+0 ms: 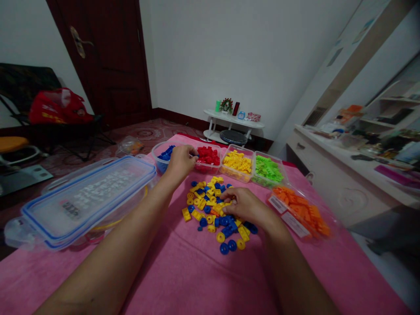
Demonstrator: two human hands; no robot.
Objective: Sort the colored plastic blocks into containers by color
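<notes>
My left hand [182, 158] is between a round clear tub of blue pieces [166, 153] and a clear box of red blocks [208, 156]. Its fingers are closed on a small blue toy block [194, 155], partly hidden. On the pink cloth lies a loose pile of yellow and blue toy blocks [210, 201], with round and oblong pieces among them. Over the right side of this pile, my right hand [244, 204] has its fingers bent together; what they hold, if anything, I cannot make out.
Boxes of yellow blocks [236, 162], green blocks [268, 169] and orange blocks [300, 210] line the far and right side. A large lidded plastic container [88, 197] lies at left. A pink cloth [197, 280] covers the table. A drawer cabinet [348, 188] stands at right.
</notes>
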